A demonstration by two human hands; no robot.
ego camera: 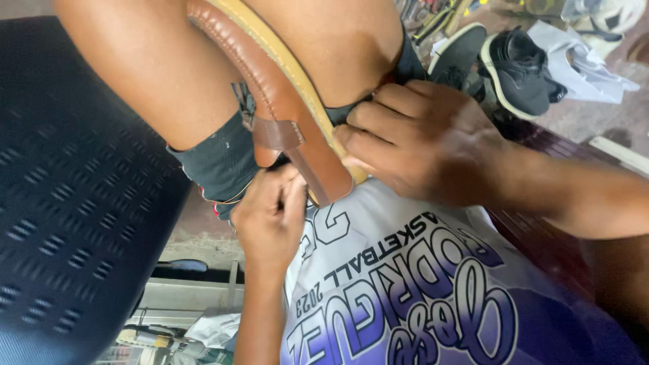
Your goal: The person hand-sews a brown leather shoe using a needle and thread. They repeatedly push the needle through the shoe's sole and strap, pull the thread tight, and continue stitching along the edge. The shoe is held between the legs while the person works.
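A brown sandal [284, 94] with a tan sole edge is wedged between the person's knees, running from twelve o'clock down toward centre. The left hand [270, 216], at six o'clock of it, pinches its lower end beside the strap [277, 134]. The right hand [419, 138], at three o'clock, presses curled fingers against the sole edge; black sneakers [514, 64] lie on the floor at one o'clock.

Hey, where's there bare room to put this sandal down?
The dark perforated seat beside the left hand is bare. That and the right hand crowd the brown sandal; black sneakers and white cloth fill the upper right.
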